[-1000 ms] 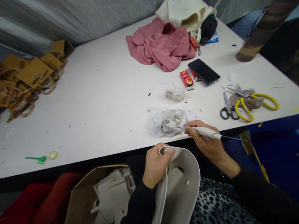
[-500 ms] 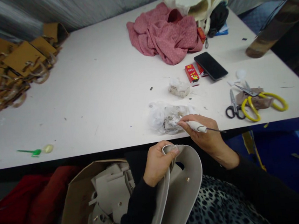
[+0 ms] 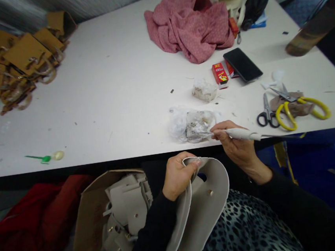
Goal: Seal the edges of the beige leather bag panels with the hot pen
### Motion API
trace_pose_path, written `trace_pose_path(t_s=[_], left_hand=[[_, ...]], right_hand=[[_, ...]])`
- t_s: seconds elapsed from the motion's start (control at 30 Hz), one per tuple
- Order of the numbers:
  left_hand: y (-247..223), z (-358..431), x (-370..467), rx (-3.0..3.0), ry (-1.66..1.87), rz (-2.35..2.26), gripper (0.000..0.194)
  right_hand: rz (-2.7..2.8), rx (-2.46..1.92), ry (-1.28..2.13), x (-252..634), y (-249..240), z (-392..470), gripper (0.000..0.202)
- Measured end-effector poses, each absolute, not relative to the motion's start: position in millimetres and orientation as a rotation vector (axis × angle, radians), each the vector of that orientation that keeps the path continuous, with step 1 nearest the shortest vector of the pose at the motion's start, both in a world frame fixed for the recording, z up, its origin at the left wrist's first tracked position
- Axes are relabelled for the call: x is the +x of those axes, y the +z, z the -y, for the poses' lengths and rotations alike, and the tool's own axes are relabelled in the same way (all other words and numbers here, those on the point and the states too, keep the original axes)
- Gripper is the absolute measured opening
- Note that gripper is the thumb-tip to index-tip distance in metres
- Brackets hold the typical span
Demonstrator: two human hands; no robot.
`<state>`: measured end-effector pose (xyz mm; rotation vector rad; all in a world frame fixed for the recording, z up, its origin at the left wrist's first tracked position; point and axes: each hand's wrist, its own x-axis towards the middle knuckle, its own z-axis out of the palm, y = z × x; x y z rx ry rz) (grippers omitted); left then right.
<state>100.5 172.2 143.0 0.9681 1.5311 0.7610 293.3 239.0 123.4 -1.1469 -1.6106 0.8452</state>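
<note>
My left hand (image 3: pixel 178 175) is closed on the top edge of a light grey bag piece (image 3: pixel 205 212), thumb on its inner side; a small gold stud shows on the piece. In my right hand (image 3: pixel 237 146) is a tool with a white wrapped handle (image 3: pixel 241 133), its thin end pointing right over the table edge. The fingertips of that hand are beside a dirty whitish block (image 3: pixel 198 125) wrapped in clear plastic. Behind it lies a smaller whitish lump (image 3: pixel 204 90).
Scissors with yellow handles (image 3: pixel 287 118) and black scissors (image 3: pixel 267 112) lie at the right. Further back are a phone (image 3: pixel 242 65), a red box (image 3: pixel 220 74) and pink cloth (image 3: pixel 189 28). Brown bags (image 3: pixel 27 54) sit far left; a carton (image 3: pixel 85 224) of grey pieces stands below the table.
The view has shifted slightly. My right hand has moved a little right relative to the block, and the tool's handle shows more of its length. My left hand still grips the grey piece.
</note>
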Motion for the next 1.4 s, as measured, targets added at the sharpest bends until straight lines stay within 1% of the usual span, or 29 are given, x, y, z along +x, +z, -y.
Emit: trace_pose_path(t_s=[0.1, 0.17, 0.33, 0.5, 0.7, 0.87, 1.0, 1.1, 1.23, 1.4], left_hand=[[144, -173, 102, 0.966, 0.738, -1.512, 0.019], [145, -173, 104, 0.965, 0.733, -1.507, 0.019], [144, -174, 107, 0.972, 0.707, -1.486, 0.021], [145, -172, 109, 0.979, 0.693, -1.476, 0.020], [144, -170, 110, 0.965, 0.709, -1.435, 0.021], [140, -170, 106, 0.984, 0.726, -1.410, 0.021], [138, -168, 101, 0.981, 0.777, -1.436, 0.020], [137, -166, 97, 0.942, 0.775, -1.454, 0.021], [136, -167, 93, 0.895, 0.783, -1.474, 0.023], [132, -168, 87, 0.931, 0.851, -1.528, 0.022]], right_hand=[[1.406, -1.135, 1.260, 297, 123, -224, 0.043], [1.339, -1.116, 1.414, 297, 122, -217, 0.044], [1.272, -1.096, 1.496, 298, 116, -213, 0.045], [1.328, -1.087, 1.515, 301, 109, -212, 0.042], [1.529, -1.088, 1.453, 303, 113, -215, 0.039], [1.640, -0.974, 1.441, 302, 120, -219, 0.036], [1.558, -0.853, 1.455, 299, 109, -209, 0.031], [1.381, -0.897, 1.414, 294, 101, -200, 0.031], [1.273, -1.026, 1.271, 291, 107, -207, 0.033], [1.377, -1.207, 0.942, 293, 121, -235, 0.031]])
